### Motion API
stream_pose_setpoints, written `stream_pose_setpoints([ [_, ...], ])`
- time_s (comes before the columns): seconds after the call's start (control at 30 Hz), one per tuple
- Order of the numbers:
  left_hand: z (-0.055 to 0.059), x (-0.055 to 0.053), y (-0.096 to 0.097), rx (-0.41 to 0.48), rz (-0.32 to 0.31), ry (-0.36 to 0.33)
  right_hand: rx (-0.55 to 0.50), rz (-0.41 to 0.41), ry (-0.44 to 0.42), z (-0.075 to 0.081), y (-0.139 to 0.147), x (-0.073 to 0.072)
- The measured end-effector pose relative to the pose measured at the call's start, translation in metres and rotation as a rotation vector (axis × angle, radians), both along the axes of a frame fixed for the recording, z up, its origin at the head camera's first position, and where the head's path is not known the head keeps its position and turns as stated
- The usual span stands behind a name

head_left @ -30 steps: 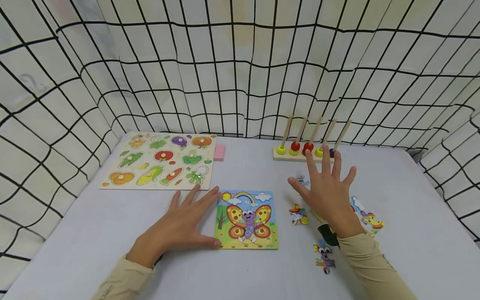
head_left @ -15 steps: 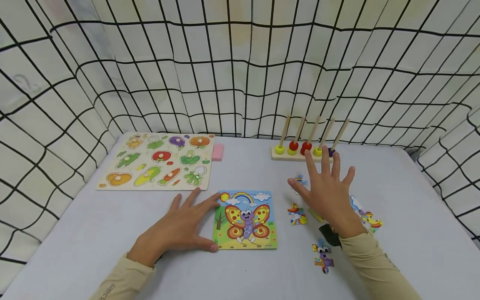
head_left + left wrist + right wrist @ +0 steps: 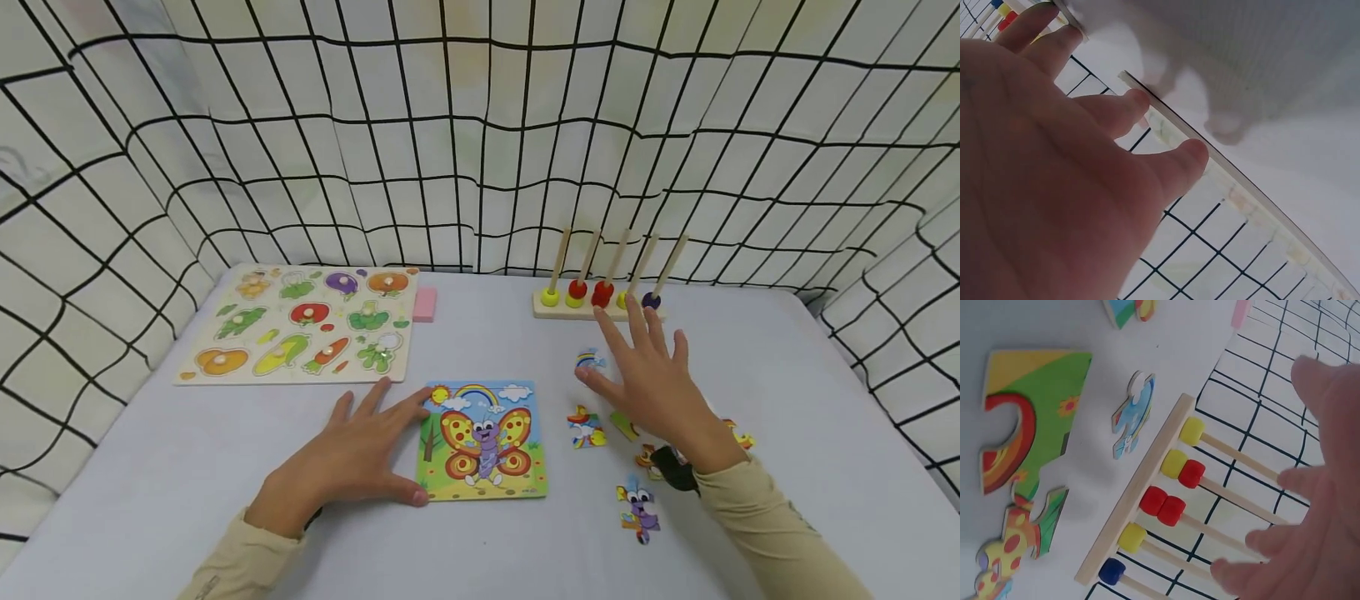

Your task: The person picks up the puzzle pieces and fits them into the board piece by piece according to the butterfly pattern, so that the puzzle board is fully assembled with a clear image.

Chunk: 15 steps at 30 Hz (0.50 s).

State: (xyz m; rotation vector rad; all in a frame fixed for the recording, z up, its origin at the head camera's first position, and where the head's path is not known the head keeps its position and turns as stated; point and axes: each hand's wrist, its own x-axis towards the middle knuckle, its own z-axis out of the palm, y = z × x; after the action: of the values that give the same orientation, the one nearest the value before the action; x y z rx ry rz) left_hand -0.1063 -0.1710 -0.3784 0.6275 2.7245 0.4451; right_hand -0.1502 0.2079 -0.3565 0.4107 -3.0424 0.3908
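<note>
The left hand [image 3: 341, 462] is wide, fingers spread, its thumb and forefinger at the left edge of the butterfly picture [image 3: 483, 442]; the picture lies flat on the white table [image 3: 480, 558], between the two hands; the vegetable board [image 3: 339, 310] lies just beyond the left fingertips, a pink block [image 3: 424, 305] by its right side; the right hand [image 3: 660, 392] is wide too, fingers apart, raised above loose puzzle pieces [image 3: 624, 426]; a rainbow piece [image 3: 590, 358] lies by its thumb, a purple butterfly piece [image 3: 639, 510] nearer the person; farther back stands the counting rack [image 3: 581, 313] with coloured beads [image 3: 602, 294], before the black net [image 3: 486, 125].
</note>
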Motion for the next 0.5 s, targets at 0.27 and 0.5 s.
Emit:
stream_pose_setpoints([
  [0.27,0.003,0.001,-0.001,-0.001,0.008,-0.014,0.059,0.235,-0.012,0.001,0.007,0.007],
  [0.5,0.003,-0.001,0.000,0.005,0.003,-0.029,0.089,0.396,-0.005,0.004,0.012,0.009],
])
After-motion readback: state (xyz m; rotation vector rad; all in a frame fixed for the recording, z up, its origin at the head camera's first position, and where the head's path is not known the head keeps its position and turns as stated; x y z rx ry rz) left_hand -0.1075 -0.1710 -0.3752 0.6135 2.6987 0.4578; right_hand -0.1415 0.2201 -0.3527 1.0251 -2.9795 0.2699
